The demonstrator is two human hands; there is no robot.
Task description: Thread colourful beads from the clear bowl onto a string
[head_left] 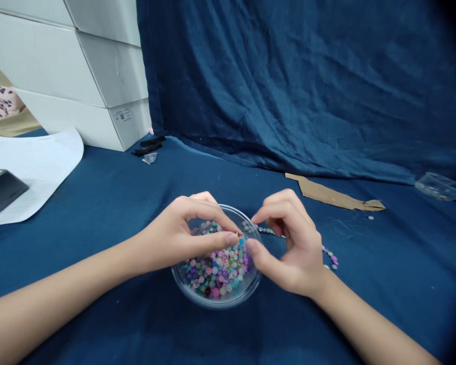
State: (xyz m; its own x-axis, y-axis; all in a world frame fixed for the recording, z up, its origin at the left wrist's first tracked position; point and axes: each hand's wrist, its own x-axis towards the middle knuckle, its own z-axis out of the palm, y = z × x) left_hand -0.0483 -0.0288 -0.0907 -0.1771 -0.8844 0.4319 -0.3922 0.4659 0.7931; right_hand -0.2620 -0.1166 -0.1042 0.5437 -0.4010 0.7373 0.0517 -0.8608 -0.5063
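A round clear plastic bowl (216,304) holds many small beads (222,271) in pink, purple, blue, green and white. Over its middle, my left hand (197,228) pinches thumb and forefinger together; what sits at their tips is too small to name. Just under those tips a blue bead (241,242) shows. My right hand (289,243) is at the bowl's right rim, thumb and forefinger apart, its other fingers curled. Behind the right hand runs a string of beads (330,256), partly hidden by it, with purple and white beads showing on the right.
White boxes (99,71) are stacked at the back left, near a paper sheet (57,172) and a dark grey object (3,192). Black scraps (148,147) lie by the boxes. Farther right are a brown cardboard strip (334,195) and a clear container (441,186). A blue curtain (289,86) hangs behind.
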